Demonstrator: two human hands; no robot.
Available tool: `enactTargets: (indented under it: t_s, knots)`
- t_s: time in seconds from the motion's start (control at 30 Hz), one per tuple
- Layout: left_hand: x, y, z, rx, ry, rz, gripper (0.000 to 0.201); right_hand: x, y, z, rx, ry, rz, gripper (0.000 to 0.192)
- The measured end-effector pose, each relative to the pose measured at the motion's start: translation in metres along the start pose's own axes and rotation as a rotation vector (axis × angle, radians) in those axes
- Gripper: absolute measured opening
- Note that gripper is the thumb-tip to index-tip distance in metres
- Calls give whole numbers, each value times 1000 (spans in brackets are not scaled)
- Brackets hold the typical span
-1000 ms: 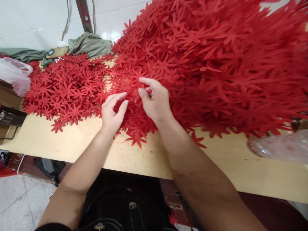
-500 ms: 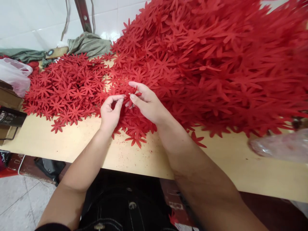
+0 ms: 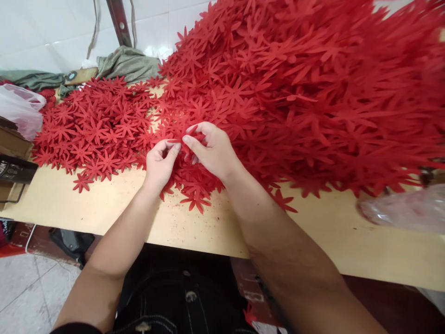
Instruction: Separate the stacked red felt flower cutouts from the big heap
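1. Just left of the frame's centre, the left hand [image 3: 160,162] has a narrow grip, thumb and fingertips pinching a petal of a red flower-shaped piece [image 3: 174,140].
2. The right hand [image 3: 212,149] holds the same piece, thumb against it, fingers curled.
3. A large red pile [image 3: 278,93] fills the upper right; a smaller pile [image 3: 97,125] lies left on the surface [image 3: 118,204].
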State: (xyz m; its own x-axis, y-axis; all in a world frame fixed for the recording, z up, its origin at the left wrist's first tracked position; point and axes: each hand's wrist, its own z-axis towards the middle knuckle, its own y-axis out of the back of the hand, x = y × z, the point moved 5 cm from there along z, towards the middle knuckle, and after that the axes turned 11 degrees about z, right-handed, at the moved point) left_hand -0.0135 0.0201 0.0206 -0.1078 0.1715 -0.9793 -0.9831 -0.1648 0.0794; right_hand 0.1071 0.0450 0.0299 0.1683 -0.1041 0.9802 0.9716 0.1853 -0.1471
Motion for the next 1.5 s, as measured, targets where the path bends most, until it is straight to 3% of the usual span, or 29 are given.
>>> enactTargets:
  t_s: [0.27, 0.37, 0.47, 0.57, 0.63, 0.77, 0.97, 1.2, 1.4, 1.5]
  knots:
    - [1, 6, 2, -93, 21, -131, 23, -3, 2, 5, 105, 46, 81, 50]
    - [2, 8, 2, -127, 22, -152, 20, -8, 8, 9, 39, 62, 83, 36]
    - [4, 12, 2, -154, 38, -145, 19, -17, 22, 15, -120, 62, 80, 20]
    - [3, 14, 3, -145, 40, -150, 21, -24, 37, 21, -222, 114, 74, 22]
    - [3, 14, 3, -122, 62, -153, 21, -25, 41, 23, -195, 152, 57, 26]
    - [3, 11, 1, -70, 133, -141, 17, -21, 37, 21, -105, 141, 53, 27]
    - [1, 5, -1, -16, 122, -147, 18, -13, 30, 16, -132, 64, 154, 13]
    - [1, 4, -3, -9, 138, -155, 17, -11, 27, 15, -83, 14, 249, 9]
    - [-1, 0, -3, 14, 111, -174, 22, -9, 17, 8, -60, -108, 426, 23]
    - [-3, 0, -3, 14, 108, -170, 22, -6, 16, 7, -95, -122, 401, 26]
